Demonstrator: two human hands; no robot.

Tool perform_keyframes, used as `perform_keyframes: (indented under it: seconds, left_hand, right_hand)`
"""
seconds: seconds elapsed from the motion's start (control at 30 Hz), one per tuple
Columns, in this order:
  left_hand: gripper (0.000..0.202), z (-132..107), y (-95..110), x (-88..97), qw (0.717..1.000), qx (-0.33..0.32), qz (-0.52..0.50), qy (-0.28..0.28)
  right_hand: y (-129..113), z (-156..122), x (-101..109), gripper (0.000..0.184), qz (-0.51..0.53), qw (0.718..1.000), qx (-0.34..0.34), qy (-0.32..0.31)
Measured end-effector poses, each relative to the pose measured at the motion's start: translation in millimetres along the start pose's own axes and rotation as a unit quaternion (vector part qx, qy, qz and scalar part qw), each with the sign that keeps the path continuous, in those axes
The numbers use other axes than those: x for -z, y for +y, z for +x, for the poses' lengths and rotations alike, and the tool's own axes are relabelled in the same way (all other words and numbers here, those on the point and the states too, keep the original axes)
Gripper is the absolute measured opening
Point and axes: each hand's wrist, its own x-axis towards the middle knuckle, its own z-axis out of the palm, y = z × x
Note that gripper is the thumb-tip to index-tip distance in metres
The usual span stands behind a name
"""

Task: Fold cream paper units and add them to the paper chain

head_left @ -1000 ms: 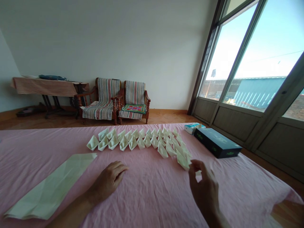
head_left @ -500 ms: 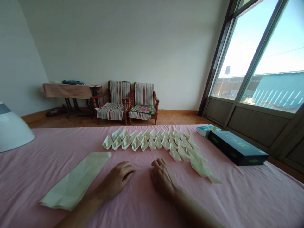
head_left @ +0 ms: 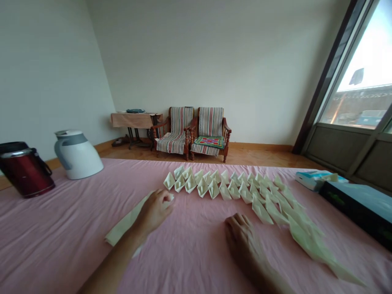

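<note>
My left hand (head_left: 154, 212) lies on the far end of a long pale green sheet of folded paper (head_left: 122, 226), its fingers curled over the sheet's corner. My right hand (head_left: 241, 232) rests palm down on the pink cloth (head_left: 196, 261), holding nothing, slightly blurred, fingers bent loosely. Just beyond both hands stand several small folded paper boats (head_left: 226, 188) in rows, running from the middle towards the near right. The nearest boats are a hand's width right of my right hand.
A white jug (head_left: 78, 155) and a dark red pot (head_left: 24, 169) stand at the left on the cloth. A dark box (head_left: 358, 206) and a light blue tissue box (head_left: 315, 179) lie at the right. Two striped armchairs (head_left: 192, 130) stand against the far wall.
The view has swung left, bringing the jug and pot in. My left hand moved onto the paper sheet's end. My right hand left the boats and came down on the cloth.
</note>
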Motion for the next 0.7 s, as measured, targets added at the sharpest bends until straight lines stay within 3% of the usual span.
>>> perform_keyframes:
  seconds: [0.13,0.23,0.7]
  left_hand:
    - [0.029,-3,-33,6.2,0.996,0.087,0.035,-0.006]
    - [0.037,-7,-43,3.6,0.993,0.108,0.041,-0.036]
    - [0.011,-4,-49,20.5,0.986,0.117,0.050,-0.108]
  right_hand:
    - [2,1,-1,0.022,0.009,1.000,-0.007,0.000]
    - [2,1,-2,0.021,0.012,1.000,-0.010,0.001]
    - [3,1,-5,0.019,0.031,0.999,-0.005,0.019]
